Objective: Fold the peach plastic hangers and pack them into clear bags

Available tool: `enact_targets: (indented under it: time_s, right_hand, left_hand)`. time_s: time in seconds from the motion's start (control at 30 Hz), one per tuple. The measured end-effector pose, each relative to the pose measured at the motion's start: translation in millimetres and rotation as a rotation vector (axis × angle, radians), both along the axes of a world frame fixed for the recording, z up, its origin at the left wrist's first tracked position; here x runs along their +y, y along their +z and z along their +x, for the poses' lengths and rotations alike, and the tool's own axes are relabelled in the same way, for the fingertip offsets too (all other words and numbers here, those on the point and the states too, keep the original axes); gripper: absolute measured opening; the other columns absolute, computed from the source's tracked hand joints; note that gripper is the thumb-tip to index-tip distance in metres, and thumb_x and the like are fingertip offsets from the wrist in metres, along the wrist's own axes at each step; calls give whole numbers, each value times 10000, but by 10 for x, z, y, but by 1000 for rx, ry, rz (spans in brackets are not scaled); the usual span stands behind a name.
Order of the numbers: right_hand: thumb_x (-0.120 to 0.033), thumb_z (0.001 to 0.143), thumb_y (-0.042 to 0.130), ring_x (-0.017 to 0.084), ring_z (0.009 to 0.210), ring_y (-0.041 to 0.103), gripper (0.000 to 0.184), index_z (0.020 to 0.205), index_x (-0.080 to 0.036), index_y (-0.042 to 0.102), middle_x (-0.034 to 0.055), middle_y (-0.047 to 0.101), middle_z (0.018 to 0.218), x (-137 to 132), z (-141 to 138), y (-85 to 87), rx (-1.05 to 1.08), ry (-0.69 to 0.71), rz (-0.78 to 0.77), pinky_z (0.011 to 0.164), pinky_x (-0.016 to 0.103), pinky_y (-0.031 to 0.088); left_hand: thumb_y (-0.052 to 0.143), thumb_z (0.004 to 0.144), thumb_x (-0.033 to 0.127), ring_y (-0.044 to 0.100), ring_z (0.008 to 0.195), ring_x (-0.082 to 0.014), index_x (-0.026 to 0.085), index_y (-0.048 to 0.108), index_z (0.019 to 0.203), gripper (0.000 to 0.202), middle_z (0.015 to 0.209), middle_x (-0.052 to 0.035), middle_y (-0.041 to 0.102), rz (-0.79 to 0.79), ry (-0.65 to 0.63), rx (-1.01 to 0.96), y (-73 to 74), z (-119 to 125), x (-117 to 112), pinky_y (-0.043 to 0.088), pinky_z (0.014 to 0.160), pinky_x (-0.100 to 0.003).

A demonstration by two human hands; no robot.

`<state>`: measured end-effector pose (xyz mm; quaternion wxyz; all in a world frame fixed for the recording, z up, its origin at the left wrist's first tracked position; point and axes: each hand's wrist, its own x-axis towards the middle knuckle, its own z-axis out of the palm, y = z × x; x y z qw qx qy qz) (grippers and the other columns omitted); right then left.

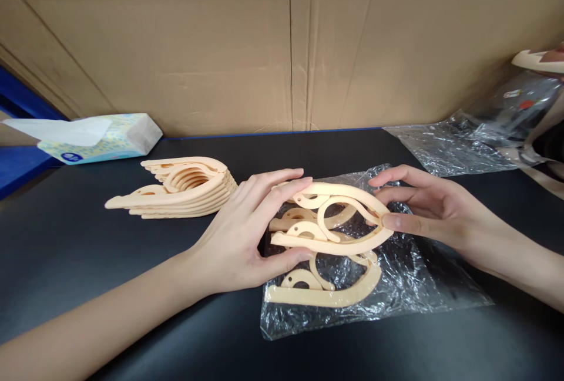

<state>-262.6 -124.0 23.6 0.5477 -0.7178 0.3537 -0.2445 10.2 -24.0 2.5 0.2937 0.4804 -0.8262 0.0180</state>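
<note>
A beige folded travel hanger (339,248) is held level between my two hands, above a clear plastic bag (423,275). My left hand (251,228) spans its left end, fingers on the far arm and thumb by the near arm. At the rounded hinge end, my right hand (423,211) presses with the thumb, its other fingers bent behind and partly hidden. Inside the bag lies at least one more folded hanger (326,297), partly covered by the held one. Left of my left hand, several matching hangers are piled in a neat stack (185,196).
A tissue pack (106,137) with a tissue sticking out lies at the back left of the black table (132,322). More clear plastic bags (467,140) lie at the back right, by another beige item (537,61) at the edge. Brown cardboard (220,46) stands behind.
</note>
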Motion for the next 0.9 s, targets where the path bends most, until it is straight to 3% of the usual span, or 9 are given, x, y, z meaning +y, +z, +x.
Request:
enact_targets:
  time_s: [0.57,0.9]
  right_hand:
    - [-448,825,772,223,862,735,457,1205,-303,564,12,743,948,-20,-9,-42,-1,46,-15,806,385,562]
    - [-430,826,769,219,864,736,403,1160,-293,590,6,747,951,15,-2,-21,5,-13,-36,808,362,565]
  left_hand:
    - [642,940,443,401,1407,-264,161,351,1492,685,1529,-159,389,-6,-24,-17,-5,3,-2,342,1152,-361]
    - [721,851,560,564,1199,-265,144,400,1445,792,1319,-119,596,-16,62,-38,-30,10,-27,412,1044,-354]
